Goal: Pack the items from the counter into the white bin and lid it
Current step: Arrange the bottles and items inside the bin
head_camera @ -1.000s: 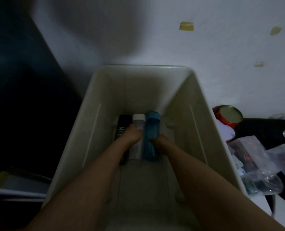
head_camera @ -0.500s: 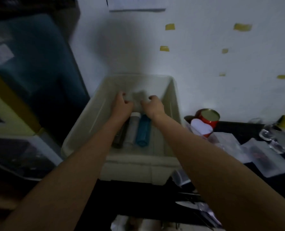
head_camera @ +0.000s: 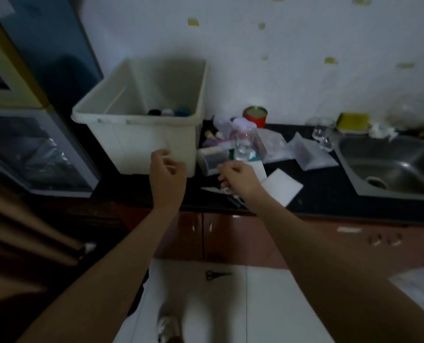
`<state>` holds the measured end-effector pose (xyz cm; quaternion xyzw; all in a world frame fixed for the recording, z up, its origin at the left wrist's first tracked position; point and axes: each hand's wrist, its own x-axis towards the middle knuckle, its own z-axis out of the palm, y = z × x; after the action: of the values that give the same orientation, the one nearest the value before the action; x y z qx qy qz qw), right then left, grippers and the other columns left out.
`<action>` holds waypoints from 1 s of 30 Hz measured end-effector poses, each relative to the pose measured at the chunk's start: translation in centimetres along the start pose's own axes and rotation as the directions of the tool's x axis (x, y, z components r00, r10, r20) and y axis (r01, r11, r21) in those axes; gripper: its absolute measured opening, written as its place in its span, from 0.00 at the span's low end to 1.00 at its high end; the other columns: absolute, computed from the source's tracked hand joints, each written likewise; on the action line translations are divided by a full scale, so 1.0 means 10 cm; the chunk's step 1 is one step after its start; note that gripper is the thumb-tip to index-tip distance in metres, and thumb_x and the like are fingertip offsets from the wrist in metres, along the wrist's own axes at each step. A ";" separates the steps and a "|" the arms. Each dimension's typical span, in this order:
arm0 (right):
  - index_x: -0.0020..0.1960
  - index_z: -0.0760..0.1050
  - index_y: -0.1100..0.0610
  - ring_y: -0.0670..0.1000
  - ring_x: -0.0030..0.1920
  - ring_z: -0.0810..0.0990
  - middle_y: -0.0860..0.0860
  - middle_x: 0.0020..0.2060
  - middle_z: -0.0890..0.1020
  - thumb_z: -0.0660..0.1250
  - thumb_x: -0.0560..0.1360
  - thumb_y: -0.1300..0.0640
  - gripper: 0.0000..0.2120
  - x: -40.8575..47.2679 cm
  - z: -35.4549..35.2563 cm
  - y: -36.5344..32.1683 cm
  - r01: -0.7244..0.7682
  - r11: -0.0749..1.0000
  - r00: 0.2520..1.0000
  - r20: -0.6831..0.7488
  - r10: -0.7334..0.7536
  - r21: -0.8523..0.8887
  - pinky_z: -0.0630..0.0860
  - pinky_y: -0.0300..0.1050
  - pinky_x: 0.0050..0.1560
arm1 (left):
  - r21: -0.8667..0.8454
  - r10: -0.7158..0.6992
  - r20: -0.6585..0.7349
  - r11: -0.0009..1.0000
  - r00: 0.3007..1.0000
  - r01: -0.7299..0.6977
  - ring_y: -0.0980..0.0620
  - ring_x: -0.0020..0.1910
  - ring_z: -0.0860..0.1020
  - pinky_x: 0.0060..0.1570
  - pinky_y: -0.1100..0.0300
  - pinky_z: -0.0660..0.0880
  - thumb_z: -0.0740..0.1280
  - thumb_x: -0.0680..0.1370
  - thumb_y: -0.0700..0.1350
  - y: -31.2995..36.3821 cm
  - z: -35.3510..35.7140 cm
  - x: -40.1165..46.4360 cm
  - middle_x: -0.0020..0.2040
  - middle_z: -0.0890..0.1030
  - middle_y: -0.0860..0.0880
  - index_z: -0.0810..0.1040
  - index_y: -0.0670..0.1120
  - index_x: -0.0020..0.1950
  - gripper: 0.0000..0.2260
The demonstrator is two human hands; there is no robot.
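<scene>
The white bin (head_camera: 141, 142) stands lidless on the dark counter (head_camera: 325, 191) by the wall. Only the tops of a black, a white and a blue bottle (head_camera: 182, 112) show above its rim. My left hand (head_camera: 165, 170) hovers in front of the bin's near wall, fingers loosely curled and holding nothing. My right hand (head_camera: 238, 178) is over the counter just right of the bin, also loosely curled and holding nothing. Beyond it lie a toppled cylindrical container (head_camera: 212, 158), a clear bottle with a pale lid (head_camera: 244, 139), clear plastic bags (head_camera: 305, 152) and white flat packets (head_camera: 281, 186).
A red tin (head_camera: 255, 116) stands against the wall behind the pile. Wine glasses (head_camera: 322, 133) and a steel sink (head_camera: 391, 167) are to the right. A glass-fronted cabinet (head_camera: 40, 154) stands left of the bin. Scissors (head_camera: 216, 274) lie on the white floor below.
Both hands have come out of the bin, leaving the three bottles inside, and now sit lower in front of it. The view has pulled back, showing the counter and sink.
</scene>
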<state>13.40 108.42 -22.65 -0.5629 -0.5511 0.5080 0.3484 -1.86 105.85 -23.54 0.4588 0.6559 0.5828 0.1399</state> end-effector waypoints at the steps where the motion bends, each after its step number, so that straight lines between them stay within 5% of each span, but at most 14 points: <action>1: 0.45 0.75 0.60 0.47 0.30 0.73 0.53 0.32 0.76 0.61 0.78 0.58 0.07 -0.11 -0.01 0.25 -0.063 0.998 0.997 0.035 0.063 -0.010 0.70 0.39 0.30 | 0.043 0.015 0.059 0.999 0.998 -0.017 0.55 0.35 0.72 0.37 0.65 0.68 0.63 0.76 0.39 -0.17 0.03 -0.19 0.38 0.72 0.53 0.70 0.40 0.58 0.12; 5: 0.36 0.69 0.53 0.49 0.36 0.73 0.51 0.36 0.73 0.61 0.78 0.61 0.12 -0.40 0.11 1.48 -0.316 0.918 0.920 0.158 0.358 -0.238 0.71 0.40 0.37 | 0.256 -0.085 0.250 0.967 0.964 0.019 0.52 0.40 0.75 0.41 0.58 0.71 0.64 0.76 0.42 -1.02 0.14 -0.97 0.43 0.74 0.51 0.70 0.45 0.60 0.13; 7: 0.37 0.69 0.52 0.47 0.39 0.72 0.48 0.38 0.73 0.61 0.77 0.61 0.11 -0.46 0.23 2.14 -0.364 0.866 0.889 0.149 0.433 -0.343 0.70 0.31 0.36 | 0.334 -0.212 0.359 0.938 0.909 0.087 0.52 0.43 0.75 0.39 0.60 0.70 0.64 0.75 0.42 -1.53 0.22 -1.32 0.46 0.74 0.51 0.70 0.46 0.60 0.14; 9: 0.50 0.75 0.60 0.48 0.43 0.74 0.51 0.45 0.77 0.63 0.77 0.61 0.04 -0.46 0.35 2.72 -0.374 0.833 0.882 0.120 0.455 -0.409 0.69 0.24 0.32 | 0.432 -0.322 0.519 0.898 0.792 0.082 0.51 0.48 0.74 0.43 0.60 0.70 0.64 0.76 0.41 -2.09 0.35 -1.58 0.54 0.74 0.47 0.69 0.45 0.62 0.15; 12: 0.62 0.72 0.62 0.54 0.57 0.77 0.57 0.60 0.77 0.61 0.78 0.59 0.14 -0.31 0.56 3.59 -0.331 0.767 0.878 0.118 0.464 -0.549 0.71 0.35 0.53 | 0.562 -0.433 0.701 0.825 0.567 -0.064 0.46 0.59 0.73 0.57 0.55 0.72 0.62 0.79 0.42 -2.98 0.62 -1.83 0.64 0.70 0.41 0.66 0.42 0.68 0.18; 18: 0.63 0.70 0.58 0.53 0.45 0.77 0.58 0.55 0.79 0.59 0.76 0.64 0.16 0.37 1.11 5.50 -0.382 0.700 0.871 0.018 0.491 -0.604 0.77 0.45 0.48 | 0.571 -0.499 0.817 0.767 0.289 -0.291 0.48 0.75 0.60 0.71 0.52 0.62 0.62 0.79 0.45 -4.95 1.41 -2.17 0.77 0.57 0.46 0.53 0.45 0.77 0.29; 27: 0.73 0.60 0.56 0.55 0.66 0.69 0.56 0.67 0.70 0.58 0.77 0.64 0.25 1.17 1.85 7.89 -0.372 0.606 0.881 -0.064 0.468 -0.703 0.71 0.51 0.65 | 0.543 -0.486 0.838 0.688 0.250 -0.482 0.45 0.69 0.66 0.67 0.51 0.67 0.59 0.80 0.44 -7.29 2.57 -2.80 0.71 0.66 0.43 0.61 0.44 0.73 0.21; 30: 0.74 0.56 0.55 0.57 0.67 0.66 0.55 0.70 0.65 0.58 0.77 0.65 0.27 1.45 1.92 8.35 -0.298 0.604 0.919 -0.050 0.392 -0.739 0.69 0.52 0.66 | 0.537 -0.440 0.843 0.709 0.309 -0.456 0.46 0.67 0.69 0.65 0.54 0.69 0.60 0.80 0.45 -7.73 2.88 -2.85 0.69 0.69 0.43 0.66 0.43 0.71 0.19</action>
<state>15.46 106.78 -109.49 -0.7193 -0.6079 0.3333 -0.0447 0.27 110.11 -110.73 0.7270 0.6054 -0.1030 0.3071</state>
